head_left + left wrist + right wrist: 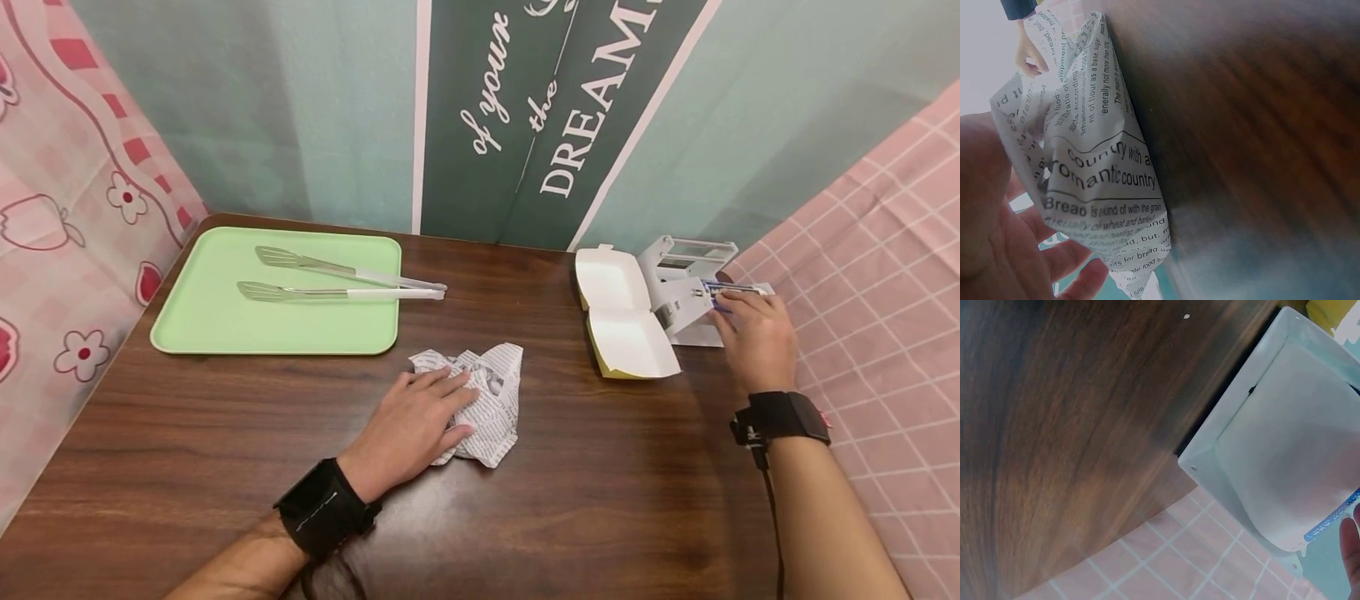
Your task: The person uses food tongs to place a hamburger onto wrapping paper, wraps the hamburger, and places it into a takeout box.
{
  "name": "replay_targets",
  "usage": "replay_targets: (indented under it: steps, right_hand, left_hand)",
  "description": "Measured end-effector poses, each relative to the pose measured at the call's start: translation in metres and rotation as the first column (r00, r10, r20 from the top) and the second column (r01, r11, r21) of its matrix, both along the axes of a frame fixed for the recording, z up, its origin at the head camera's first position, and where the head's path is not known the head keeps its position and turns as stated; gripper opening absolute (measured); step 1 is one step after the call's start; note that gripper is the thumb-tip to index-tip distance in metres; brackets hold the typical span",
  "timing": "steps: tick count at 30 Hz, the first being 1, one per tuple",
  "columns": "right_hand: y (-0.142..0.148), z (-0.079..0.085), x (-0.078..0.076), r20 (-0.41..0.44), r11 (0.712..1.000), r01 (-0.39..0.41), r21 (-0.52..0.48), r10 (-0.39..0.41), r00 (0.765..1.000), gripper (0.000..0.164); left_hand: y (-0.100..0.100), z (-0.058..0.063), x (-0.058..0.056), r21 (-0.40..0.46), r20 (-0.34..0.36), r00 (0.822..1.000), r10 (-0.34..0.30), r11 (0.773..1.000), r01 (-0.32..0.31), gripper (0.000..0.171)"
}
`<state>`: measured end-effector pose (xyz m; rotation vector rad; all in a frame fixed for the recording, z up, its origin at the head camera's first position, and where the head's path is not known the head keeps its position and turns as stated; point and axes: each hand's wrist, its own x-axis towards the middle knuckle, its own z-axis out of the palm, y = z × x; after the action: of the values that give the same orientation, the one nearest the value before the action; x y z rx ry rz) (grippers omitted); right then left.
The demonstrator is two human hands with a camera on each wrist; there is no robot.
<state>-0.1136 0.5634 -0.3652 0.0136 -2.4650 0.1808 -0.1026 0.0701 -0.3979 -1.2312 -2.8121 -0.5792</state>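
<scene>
My left hand (415, 421) lies with spread fingers on a crumpled sheet of newsprint-patterned paper (491, 417). In the left wrist view this paper (1100, 162) is folded into a bundle beside the palm; what it may cover is hidden. At the far right, my right hand (757, 333) reaches to a white dispenser-like device (681, 304). Its fingertips pinch a blue-and-white printed strip (720, 290) there. The right wrist view shows the device's white casing (1229, 450), and fingertips (1350, 547) by the strip's blue edge (1329, 520).
On the left lies a light green tray (210, 317) with metal tongs (375, 292) across it, their handles past its right rim. A lidded paper box (626, 342), white inside and yellow outside, stands unfolded beside the device. Printed curtains surround the brown table (562, 517).
</scene>
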Motion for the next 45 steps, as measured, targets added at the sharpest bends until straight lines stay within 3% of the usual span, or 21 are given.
replay_targets:
  steps: [7, 13, 18, 29, 36, 40, 45]
  right_hand:
    - [-0.003, -0.001, -0.002, 0.020, 1.000, 0.014, -0.023, -0.014, 1.000, 0.026]
    - [-0.001, -0.007, -0.004, -0.068, 0.996, 0.004, 0.084, 0.002, 0.998, 0.026]
    - [-0.002, -0.008, -0.005, -0.112, 0.993, 0.011, 0.114, 0.002, 0.994, 0.025]
    - [-0.001, -0.007, -0.005, -0.090, 0.999, -0.030, -0.014, 0.028, 0.996, 0.022]
    - [-0.002, -0.008, -0.004, -0.080, 0.996, -0.021, 0.086, 0.028, 0.996, 0.025]
    - [-0.002, -0.011, -0.006, -0.123, 0.992, -0.018, 0.123, 0.033, 0.992, 0.024]
    - [-0.003, -0.010, -0.005, -0.091, 0.998, 0.043, 0.047, -0.039, 0.995, 0.023]
  left_hand:
    - [-0.001, 0.000, -0.001, 0.001, 0.001, 1.000, 0.003, 1.000, -0.003, 0.045]
    - [-0.001, 0.000, 0.000, -0.005, 0.007, 1.000, -0.001, 1.000, 0.001, 0.045]
    - [-0.001, -0.001, 0.000, -0.004, -0.017, 1.000, -0.005, 1.000, 0.005, 0.045]
    - [-0.001, -0.002, -0.002, -0.004, -0.043, 0.999, -0.009, 1.000, 0.009, 0.045]
    - [-0.001, -0.002, -0.001, -0.003, -0.039, 0.999, -0.012, 1.000, 0.012, 0.045]
    - [0.000, -0.001, -0.001, 0.001, -0.031, 0.999, -0.011, 1.000, 0.011, 0.045]
    - [0.000, 0.000, -0.002, 0.000, -0.025, 1.000, -0.009, 1.000, 0.009, 0.046]
